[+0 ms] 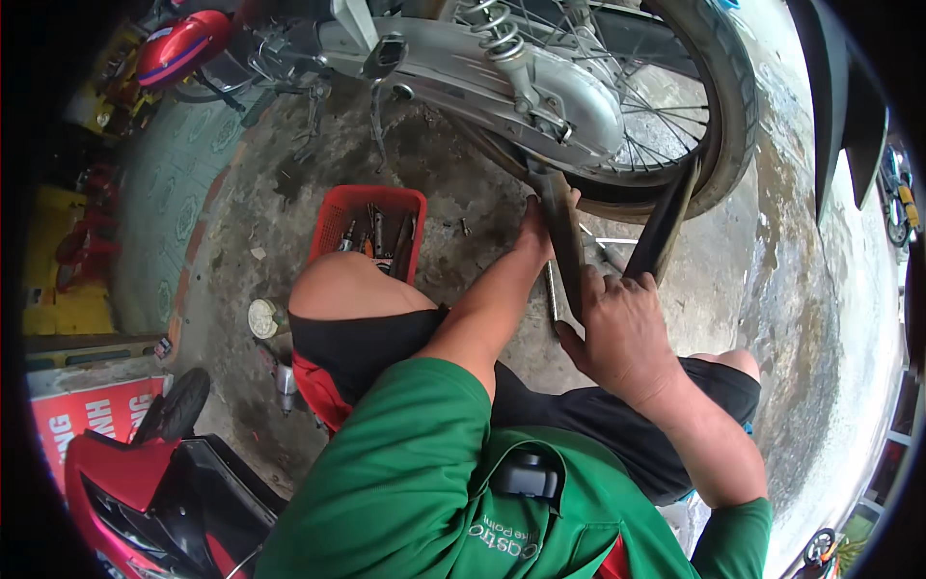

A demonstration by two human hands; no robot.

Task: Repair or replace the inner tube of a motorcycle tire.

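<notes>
A black inner tube [562, 236] is pulled out in a loop from the tyre [741, 116] of a motorcycle wheel. Wrapped round the near end of this loop is my right hand [625, 333], its fingers closed. My left hand [536, 230] is at the tube's left strand, close under the tyre; the rubber hides most of its fingers, which look closed round it. The right strand runs up to the rim's lower right. Just below my left hand is a thin shiny metal rod [553, 289]; whether it lies on the floor or touches the hand, I cannot tell.
A red plastic basket [422, 217] of hand tools stands on the stained concrete floor beside my left knee. The silver swingarm [434, 82] and shock absorber [502, 43] are above my hands. A red motorbike [116, 473] is at lower left, and a round tin [262, 317] stands nearby.
</notes>
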